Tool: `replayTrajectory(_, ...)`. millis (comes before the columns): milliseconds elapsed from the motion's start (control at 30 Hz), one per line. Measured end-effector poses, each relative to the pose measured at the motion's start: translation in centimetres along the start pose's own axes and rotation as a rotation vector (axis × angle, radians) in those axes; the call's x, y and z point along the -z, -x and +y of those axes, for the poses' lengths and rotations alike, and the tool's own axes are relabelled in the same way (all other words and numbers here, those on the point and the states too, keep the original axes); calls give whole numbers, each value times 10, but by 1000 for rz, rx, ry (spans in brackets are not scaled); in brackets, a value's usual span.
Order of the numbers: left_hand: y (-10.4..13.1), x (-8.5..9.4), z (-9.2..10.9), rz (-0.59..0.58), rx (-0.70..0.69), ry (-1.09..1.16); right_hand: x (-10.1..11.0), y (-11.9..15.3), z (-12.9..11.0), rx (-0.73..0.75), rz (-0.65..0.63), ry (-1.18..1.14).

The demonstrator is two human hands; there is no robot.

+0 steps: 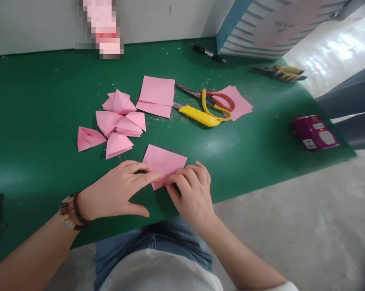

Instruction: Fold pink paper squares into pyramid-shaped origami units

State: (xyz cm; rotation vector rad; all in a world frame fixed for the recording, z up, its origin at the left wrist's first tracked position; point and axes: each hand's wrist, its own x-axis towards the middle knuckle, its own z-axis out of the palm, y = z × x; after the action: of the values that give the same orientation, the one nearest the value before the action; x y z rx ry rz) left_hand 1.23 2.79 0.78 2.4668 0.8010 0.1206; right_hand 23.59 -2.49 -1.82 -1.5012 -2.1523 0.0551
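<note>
A pink paper square [164, 157] lies on the green table [255, 169] in front of me. My left hand [116, 190] rests at its left side, fingers spread and fingertips on the paper, thumb apart. At the paper's lower right edge, my right hand [193, 190] has its fingers curled with the thumb beneath, pinching the paper's edge. Several folded pink paper pieces [118, 127] are grouped beyond my left hand. Behind the square lie flat pink sheets [156, 91], and more pink sheets [238, 103] are partly under the scissors.
Red and yellow-handled scissors [205, 97] lie beside a yellow-handled cutter [200, 116]. Farther back are a black pen [208, 53], pliers [277, 72] and a striped box [261, 28]. A purple box [315, 132] sits near the right edge. A pixelated patch covers something at the top.
</note>
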Motion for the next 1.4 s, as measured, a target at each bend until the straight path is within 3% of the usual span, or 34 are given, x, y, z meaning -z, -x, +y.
replayTrajectory(333, -1, -2, -2, 52, -93, -54, -2, -3, -19, 65, -108, -183)
replayTrajectory(433, -2, -2, -4, 69, -158, -75, 7, -8, 4, 89, -67, -326)
replayTrajectory(500, -3, -3, -6, 82, -221, -89, 14, -14, 30, 138, 44, -200)
replayTrajectory(600, -4, -4, -9, 127, -291, -98, 20, -25, 63, 283, -73, -74)
replayTrajectory(667, -4, -4, -10, 153, -307, -102, 20, -30, 73, 391, -121, -77)
replayTrajectory(1000, -2, -3, -4, 91, -187, -235, 30, -19, 54, 662, -105, -40)
replayTrajectory(1400, -5, -9, -5, 117, -265, -196, 28, -17, 62, 730, -127, -73)
